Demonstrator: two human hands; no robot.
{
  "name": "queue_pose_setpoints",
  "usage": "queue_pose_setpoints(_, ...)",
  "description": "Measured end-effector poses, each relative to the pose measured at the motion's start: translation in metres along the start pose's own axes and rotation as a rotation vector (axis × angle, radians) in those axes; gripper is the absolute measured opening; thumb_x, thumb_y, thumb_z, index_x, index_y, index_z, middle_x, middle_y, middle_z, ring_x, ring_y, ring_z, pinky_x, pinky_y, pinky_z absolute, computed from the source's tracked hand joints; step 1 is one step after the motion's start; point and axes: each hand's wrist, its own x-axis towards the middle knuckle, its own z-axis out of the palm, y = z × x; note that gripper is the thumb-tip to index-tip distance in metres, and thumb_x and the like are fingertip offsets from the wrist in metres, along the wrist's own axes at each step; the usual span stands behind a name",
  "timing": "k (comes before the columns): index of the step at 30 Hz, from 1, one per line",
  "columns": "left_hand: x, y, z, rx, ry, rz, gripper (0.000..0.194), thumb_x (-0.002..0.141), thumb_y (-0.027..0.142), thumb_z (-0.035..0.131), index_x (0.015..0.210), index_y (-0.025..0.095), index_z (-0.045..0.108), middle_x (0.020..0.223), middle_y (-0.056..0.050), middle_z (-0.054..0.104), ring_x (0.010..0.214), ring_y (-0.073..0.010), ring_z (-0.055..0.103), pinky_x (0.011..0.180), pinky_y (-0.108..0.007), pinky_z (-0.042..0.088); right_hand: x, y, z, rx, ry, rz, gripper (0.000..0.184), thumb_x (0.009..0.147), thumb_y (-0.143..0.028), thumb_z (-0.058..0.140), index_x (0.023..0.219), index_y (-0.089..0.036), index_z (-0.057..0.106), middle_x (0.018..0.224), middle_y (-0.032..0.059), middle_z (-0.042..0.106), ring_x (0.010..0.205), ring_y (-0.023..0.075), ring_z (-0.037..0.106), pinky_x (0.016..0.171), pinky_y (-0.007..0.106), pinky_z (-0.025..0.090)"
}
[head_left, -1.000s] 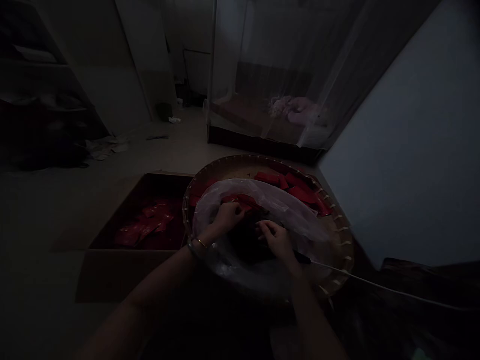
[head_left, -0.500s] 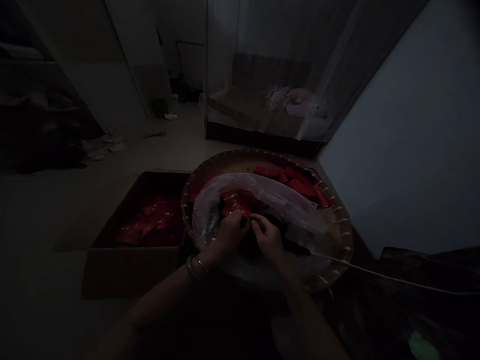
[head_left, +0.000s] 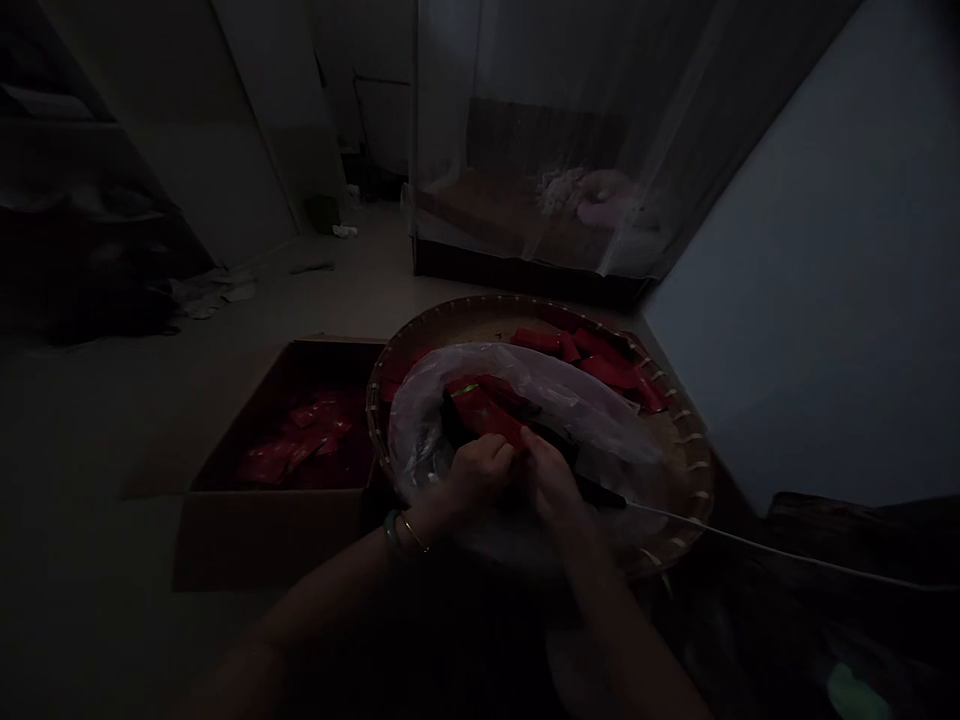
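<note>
In dim light, my left hand (head_left: 480, 468) and my right hand (head_left: 551, 475) meet over a round woven bamboo tray (head_left: 684, 420). Both have their fingers closed on the near end of a red packet (head_left: 484, 410) with a small green gleam at its far edge. Beneath the packet, a dark device (head_left: 600, 493) with a white cable lies partly hidden by my hands. A clear plastic bag (head_left: 517, 362) surrounds it inside the tray. Bracelets circle my left wrist.
Several red packets (head_left: 607, 372) lie at the tray's back right. A cardboard box (head_left: 262, 540) on the left holds more red pieces (head_left: 300, 440). The white cable (head_left: 787, 560) runs off to the right. Behind stands a bed (head_left: 487, 210) under netting; a pale wall (head_left: 825, 300) bounds the right.
Both hands have moved slightly right and nearer to me, still together at the red packet. More of the packet's flat face shows now. The camera view has shifted a little.
</note>
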Motion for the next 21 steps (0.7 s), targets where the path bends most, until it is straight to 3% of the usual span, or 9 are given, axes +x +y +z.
queue_pose_setpoints(3,0.003,0.004,-0.007,0.001,-0.041,0.073,0.016,0.088,0.020,0.046,0.076,0.017,0.056,0.076,-0.005,0.060,0.072,-0.0179,0.054,0.067,-0.031,0.046,0.005,0.000,-0.009,-0.022,0.102,-0.044,0.041,0.057,-0.051,0.077,0.078,-0.018,0.065,0.069,-0.0007,0.068,0.066,0.0157,0.059,0.065,0.029,0.048)
queue_pose_setpoints(5,0.004,0.001,-0.016,0.001,0.021,0.043,0.014,0.087,0.027,0.051,0.093,0.018,0.060,0.097,-0.009,0.062,0.090,-0.0215,0.054,0.081,-0.037,0.046,0.005,0.000,-0.013,-0.139,0.136,-0.140,0.040,0.063,-0.053,0.072,0.080,-0.017,0.065,0.070,-0.0008,0.068,0.068,0.0163,0.059,0.067,0.029,0.047)
queue_pose_setpoints(7,0.004,-0.005,-0.023,0.042,0.044,-0.038,0.037,0.084,0.033,0.055,0.118,0.018,0.054,0.126,-0.013,0.053,0.116,-0.0281,0.044,0.095,-0.043,0.039,0.004,0.000,-0.015,-0.264,0.134,-0.204,0.041,0.068,-0.054,0.068,0.087,-0.017,0.067,0.077,0.0007,0.070,0.076,0.0184,0.060,0.074,0.030,0.047)
queue_pose_setpoints(9,0.002,-0.015,-0.026,0.059,-0.022,-0.008,0.050,0.085,0.029,0.055,0.132,0.019,0.043,0.136,-0.012,0.046,0.123,-0.0291,0.039,0.098,-0.044,0.037,0.002,0.001,-0.014,-0.310,0.073,-0.202,0.044,0.071,-0.055,0.065,0.094,-0.018,0.067,0.085,0.0028,0.071,0.084,0.0210,0.062,0.080,0.034,0.047)
queue_pose_setpoints(15,-0.008,-0.032,-0.018,-0.019,-0.092,-0.032,0.047,0.087,0.022,0.050,0.134,0.020,0.043,0.130,-0.011,0.053,0.118,-0.0265,0.046,0.098,-0.043,0.040,0.003,0.007,-0.015,-0.298,-0.125,-0.118,0.053,0.075,-0.062,0.058,0.103,-0.018,0.065,0.099,0.0062,0.070,0.096,0.0230,0.062,0.090,0.040,0.047)
queue_pose_setpoints(21,-0.012,-0.030,-0.017,-0.142,-0.116,-0.018,0.048,0.081,0.023,0.059,0.128,0.020,0.048,0.123,-0.010,0.058,0.112,-0.0259,0.049,0.095,-0.043,0.044,0.005,0.007,-0.024,-0.403,-0.260,-0.021,0.061,0.079,-0.069,0.046,0.107,-0.017,0.064,0.093,0.0058,0.070,0.093,0.0219,0.063,0.086,0.039,0.049)
